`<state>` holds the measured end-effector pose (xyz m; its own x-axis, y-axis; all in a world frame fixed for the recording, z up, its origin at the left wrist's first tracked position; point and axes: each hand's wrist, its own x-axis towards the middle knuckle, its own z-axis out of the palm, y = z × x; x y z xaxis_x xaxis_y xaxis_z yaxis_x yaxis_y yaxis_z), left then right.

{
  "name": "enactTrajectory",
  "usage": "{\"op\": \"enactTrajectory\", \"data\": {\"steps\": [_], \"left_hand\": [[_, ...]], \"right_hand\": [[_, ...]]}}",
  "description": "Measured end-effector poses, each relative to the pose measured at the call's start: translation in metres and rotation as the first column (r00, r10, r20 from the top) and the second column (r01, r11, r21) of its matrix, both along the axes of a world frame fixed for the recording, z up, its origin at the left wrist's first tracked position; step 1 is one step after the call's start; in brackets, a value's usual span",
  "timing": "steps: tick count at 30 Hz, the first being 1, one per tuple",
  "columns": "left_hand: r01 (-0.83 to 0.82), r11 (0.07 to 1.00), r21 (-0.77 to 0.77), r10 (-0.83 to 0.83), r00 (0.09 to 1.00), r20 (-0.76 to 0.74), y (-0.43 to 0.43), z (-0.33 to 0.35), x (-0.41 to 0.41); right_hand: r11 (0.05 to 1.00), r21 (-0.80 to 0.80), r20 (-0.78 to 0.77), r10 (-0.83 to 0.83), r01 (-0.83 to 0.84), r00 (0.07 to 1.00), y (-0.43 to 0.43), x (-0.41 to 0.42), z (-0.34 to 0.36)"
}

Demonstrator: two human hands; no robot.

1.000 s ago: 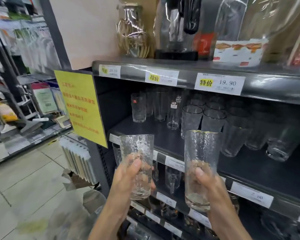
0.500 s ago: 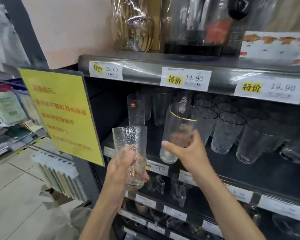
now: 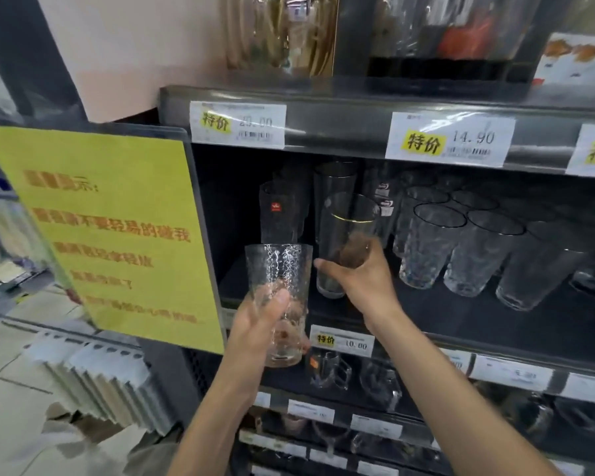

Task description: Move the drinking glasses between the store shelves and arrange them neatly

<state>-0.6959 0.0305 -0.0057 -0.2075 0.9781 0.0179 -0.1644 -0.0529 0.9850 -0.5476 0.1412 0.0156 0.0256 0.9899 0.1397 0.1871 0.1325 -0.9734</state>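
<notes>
My right hand (image 3: 361, 276) grips a tall gold-rimmed glass (image 3: 344, 221) and holds it inside the middle shelf (image 3: 461, 324), its base close to the shelf floor at the left of the row. My left hand (image 3: 260, 321) grips a textured clear glass (image 3: 279, 269) upright in front of the shelf edge, lower left of the other glass. Several textured tumblers (image 3: 430, 249) stand in rows to the right. A plain glass with a red sticker (image 3: 277, 211) and taller glasses stand behind.
A yellow notice sign (image 3: 110, 231) juts out at the shelf's left end, close to my left hand. Price labels (image 3: 449, 140) line the upper shelf edge above. Lower shelves hold more glassware (image 3: 330, 371). Tiled aisle floor (image 3: 11, 372) lies to the left.
My right hand has carried the gold-rimmed glass forward and down into the middle shelf, left of the tumbler rows. My left hand has kept its textured glass in front of the shelf.
</notes>
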Motion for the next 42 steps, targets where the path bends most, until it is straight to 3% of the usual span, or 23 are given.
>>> {"op": "enactTrajectory", "data": {"steps": [11, 19, 42], "left_hand": [[0.139, 0.990, -0.018, -0.138, 0.990, 0.030, 0.008, -0.022, -0.004], [0.131, 0.991, -0.020, -0.130, 0.990, 0.048, 0.009, -0.024, -0.008], [0.154, 0.988, -0.007, -0.153, 0.984, 0.091, -0.003, -0.025, 0.004]], "right_hand": [[1.000, 0.012, 0.072, 0.017, -0.018, 0.997, 0.015, -0.015, -0.007], [0.997, 0.006, 0.138, -0.071, 0.071, 0.988, 0.030, -0.023, -0.015], [0.998, -0.053, 0.041, -0.033, 0.035, 0.999, 0.039, -0.028, -0.020]]}}
